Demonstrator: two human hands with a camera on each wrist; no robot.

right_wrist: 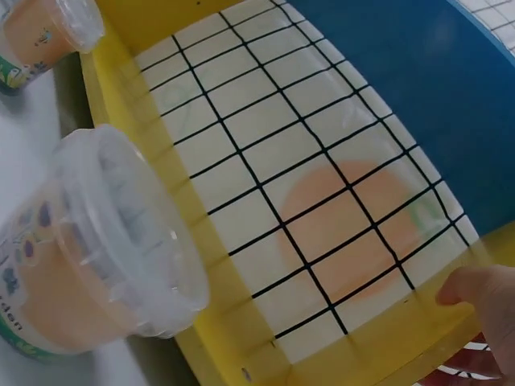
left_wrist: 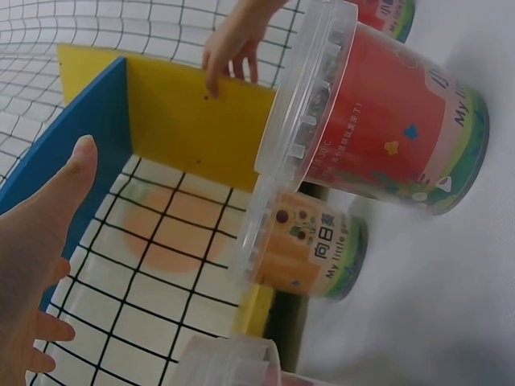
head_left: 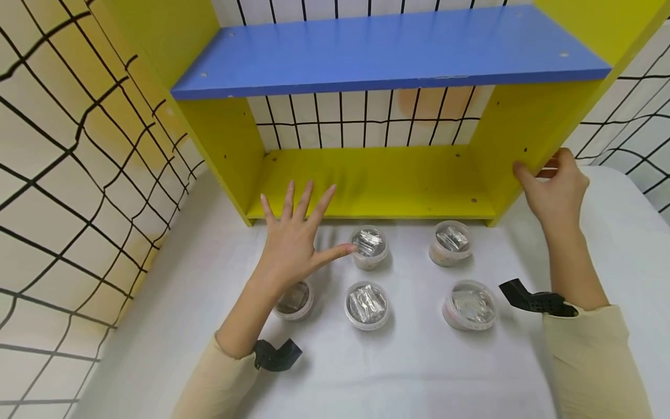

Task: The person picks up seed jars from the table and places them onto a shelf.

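A small shelf unit with yellow sides (head_left: 539, 134) and a blue shelf board (head_left: 387, 49) stands on the white-covered table. My right hand (head_left: 562, 189) grips the front edge of its right side panel, thumb on the inner face and fingers round the outside. Fingers spread wide, my left hand (head_left: 290, 247) hovers before the yellow bottom board (head_left: 377, 180), holding nothing. Its thumb overlaps a clear-lidded plastic tub (head_left: 370, 247) in the head view. Beneath its wrist, another tub (head_left: 294, 299) is partly hidden. The left wrist view shows a red printed tub (left_wrist: 386, 112) and an orange one (left_wrist: 302, 241).
More tubs stand in front of the unit: one at centre (head_left: 367, 305), one at back right (head_left: 450, 243) and one at front right (head_left: 471, 305). Foil-like packets show under their lids. Pale cloth with a black grid (head_left: 68, 151) surrounds the table.
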